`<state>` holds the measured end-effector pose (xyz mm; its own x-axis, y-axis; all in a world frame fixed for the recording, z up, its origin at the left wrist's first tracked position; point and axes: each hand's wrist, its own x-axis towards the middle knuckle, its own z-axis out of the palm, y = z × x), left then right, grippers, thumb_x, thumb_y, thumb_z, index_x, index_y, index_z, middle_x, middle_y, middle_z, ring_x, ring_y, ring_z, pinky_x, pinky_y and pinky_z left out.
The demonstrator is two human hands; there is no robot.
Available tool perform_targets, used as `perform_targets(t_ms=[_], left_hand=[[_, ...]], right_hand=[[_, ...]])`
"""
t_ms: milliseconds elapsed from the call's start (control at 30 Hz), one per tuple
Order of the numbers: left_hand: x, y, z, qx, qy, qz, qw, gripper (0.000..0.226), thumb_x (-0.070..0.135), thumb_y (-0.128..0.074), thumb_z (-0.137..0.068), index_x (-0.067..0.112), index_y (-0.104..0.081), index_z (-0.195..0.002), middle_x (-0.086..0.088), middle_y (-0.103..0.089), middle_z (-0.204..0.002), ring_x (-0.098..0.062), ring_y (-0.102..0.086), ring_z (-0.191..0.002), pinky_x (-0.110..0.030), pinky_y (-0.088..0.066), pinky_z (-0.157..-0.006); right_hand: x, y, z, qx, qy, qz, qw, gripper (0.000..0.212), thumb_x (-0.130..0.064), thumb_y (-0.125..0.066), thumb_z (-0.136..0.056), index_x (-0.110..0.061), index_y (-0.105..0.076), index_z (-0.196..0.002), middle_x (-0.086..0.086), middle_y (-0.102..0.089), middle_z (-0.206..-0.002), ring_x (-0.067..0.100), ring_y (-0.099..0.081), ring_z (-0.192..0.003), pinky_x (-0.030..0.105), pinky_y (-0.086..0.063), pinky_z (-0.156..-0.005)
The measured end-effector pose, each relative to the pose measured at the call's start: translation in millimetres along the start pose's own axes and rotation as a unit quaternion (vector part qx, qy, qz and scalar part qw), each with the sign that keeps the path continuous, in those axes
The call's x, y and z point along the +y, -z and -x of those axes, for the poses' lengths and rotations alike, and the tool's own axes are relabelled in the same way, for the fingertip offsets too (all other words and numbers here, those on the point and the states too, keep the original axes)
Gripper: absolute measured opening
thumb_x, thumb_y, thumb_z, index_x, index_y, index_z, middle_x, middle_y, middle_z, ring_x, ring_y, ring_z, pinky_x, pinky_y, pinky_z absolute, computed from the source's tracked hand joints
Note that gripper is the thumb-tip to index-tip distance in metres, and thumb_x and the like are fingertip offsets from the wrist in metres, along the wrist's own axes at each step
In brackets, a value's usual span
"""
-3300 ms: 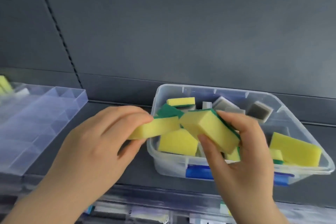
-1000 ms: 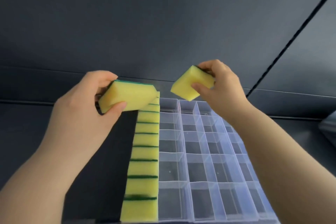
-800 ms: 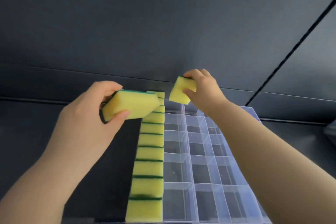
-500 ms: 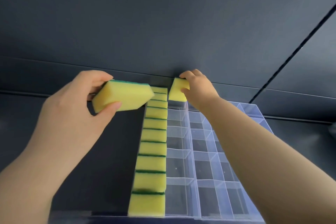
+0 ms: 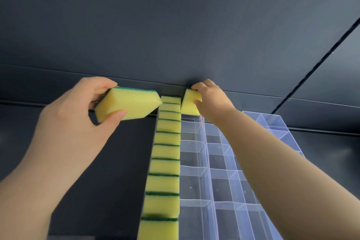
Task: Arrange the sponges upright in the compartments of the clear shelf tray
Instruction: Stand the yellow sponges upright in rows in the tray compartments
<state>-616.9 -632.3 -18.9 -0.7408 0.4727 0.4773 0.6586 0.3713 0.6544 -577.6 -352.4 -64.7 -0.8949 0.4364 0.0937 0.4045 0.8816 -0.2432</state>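
The clear shelf tray [image 5: 224, 173] lies lengthwise on the dark shelf, divided into several compartments. Its left column holds a row of upright yellow sponges with green edges [image 5: 165, 161], running front to back. My right hand [image 5: 211, 101] grips a yellow sponge [image 5: 189, 104] and holds it upright at the far end of the second column, against the back wall. My left hand [image 5: 78, 122] holds another yellow sponge with a green scouring top [image 5: 127, 104] in the air, left of the row's far end.
A dark grey back panel [image 5: 175, 25] rises right behind the tray. The dark shelf surface [image 5: 116, 161] shows left of the tray. The tray's other columns [image 5: 243, 191] hold no sponges.
My right hand has carried its sponge forward and down to the far end of the second column. My left hand keeps its sponge in the air, hardly moved.
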Motion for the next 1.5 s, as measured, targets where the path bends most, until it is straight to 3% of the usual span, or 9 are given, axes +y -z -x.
perform_targets(t_ms=[400,600,667,767,933,1033,1133,1300,1500], left_hand=[[0,-13,-7,0.009,0.002,-0.011,1.000,0.054,0.017,-0.077,-0.072,0.040,-0.048,-0.112,0.029,-0.055,-0.098,-0.002,-0.057,-0.090,-0.025,-0.042,-0.081],[2,-27,-16,-0.021,-0.003,-0.027,0.999,0.049,0.018,-0.077,-0.071,0.036,-0.054,-0.110,0.022,-0.059,-0.097,-0.004,-0.059,-0.089,-0.010,-0.041,-0.078],[7,-35,-25,-0.043,-0.025,-0.025,0.998,0.048,0.020,-0.077,-0.070,0.030,-0.057,-0.112,0.026,-0.056,-0.095,-0.001,-0.057,-0.090,-0.005,-0.041,-0.080],[14,-56,-44,-0.084,-0.054,0.008,0.995,0.047,0.019,-0.078,-0.071,0.028,-0.059,-0.113,0.021,-0.059,-0.101,0.000,-0.058,-0.094,-0.020,-0.046,-0.089],[15,-102,-71,-0.183,0.007,0.158,0.970,0.048,0.011,-0.077,-0.073,0.040,-0.053,-0.103,0.017,-0.063,-0.104,0.003,-0.061,-0.095,-0.025,-0.050,-0.090],[7,-117,-83,-0.202,0.034,0.175,0.963,0.046,0.007,-0.075,-0.075,0.036,-0.051,-0.100,0.016,-0.063,-0.102,0.003,-0.061,-0.093,-0.023,-0.050,-0.087],[-4,-124,-91,-0.214,0.033,0.140,0.966,0.045,0.007,-0.075,-0.074,0.038,-0.052,-0.097,0.017,-0.063,-0.100,0.005,-0.060,-0.092,-0.018,-0.049,-0.086],[-8,-137,-96,-0.242,-0.032,0.018,0.970,0.042,0.011,-0.073,-0.076,0.026,-0.061,-0.114,0.017,-0.058,-0.104,0.001,-0.054,-0.097,-0.001,-0.035,-0.084],[4,-154,-94,-0.287,-0.095,-0.078,0.950,0.044,0.020,-0.070,-0.082,0.025,-0.057,-0.123,0.005,-0.056,-0.118,-0.015,-0.051,-0.106,-0.032,-0.040,-0.091]], right_hand=[[12,-36,-1,0.016,0.060,0.159,0.985,0.032,-0.006,-0.058,-0.084,-0.010,-0.053,-0.115,0.007,-0.051,-0.113,0.028,-0.046,-0.105,0.033,-0.043,-0.075],[13,-45,-3,0.066,0.104,0.184,0.975,0.042,0.005,-0.082,-0.030,-0.009,-0.054,-0.059,0.007,-0.051,-0.062,0.027,-0.050,-0.054,0.022,-0.031,-0.046],[9,-38,-2,0.073,0.120,0.169,0.976,0.037,0.005,-0.082,-0.039,-0.007,-0.056,-0.063,0.009,-0.054,-0.066,0.028,-0.052,-0.060,0.021,-0.029,-0.045],[17,-29,-10,-0.014,0.066,0.051,0.996,0.022,0.007,-0.056,-0.074,-0.006,-0.059,-0.092,0.006,-0.053,-0.093,0.026,-0.050,-0.088,0.031,-0.046,-0.065],[19,7,-13,-0.155,-0.074,-0.287,0.943,0.019,0.001,-0.044,-0.092,-0.011,-0.054,-0.081,-0.002,-0.058,-0.062,0.016,-0.059,-0.057,0.021,-0.048,-0.052],[27,21,-12,-0.181,-0.033,-0.184,0.965,0.016,0.002,-0.047,-0.090,-0.006,-0.060,-0.085,0.003,-0.057,-0.074,0.019,-0.050,-0.068,0.020,-0.042,-0.057],[36,24,-14,-0.181,0.038,-0.018,0.983,0.038,0.002,-0.043,-0.088,-0.016,-0.059,-0.117,0.006,-0.063,-0.110,0.022,-0.054,-0.094,0.023,-0.040,-0.077],[40,27,-13,-0.231,0.057,-0.108,0.965,0.048,-0.008,-0.061,-0.084,-0.018,-0.050,-0.129,-0.004,-0.057,-0.124,0.008,-0.053,-0.107,0.013,-0.035,-0.085],[44,24,-10,-0.233,0.058,-0.103,0.965,0.057,-0.014,-0.070,-0.078,-0.022,-0.048,-0.130,-0.007,-0.056,-0.126,0.006,-0.051,-0.114,0.014,-0.034,-0.089]])
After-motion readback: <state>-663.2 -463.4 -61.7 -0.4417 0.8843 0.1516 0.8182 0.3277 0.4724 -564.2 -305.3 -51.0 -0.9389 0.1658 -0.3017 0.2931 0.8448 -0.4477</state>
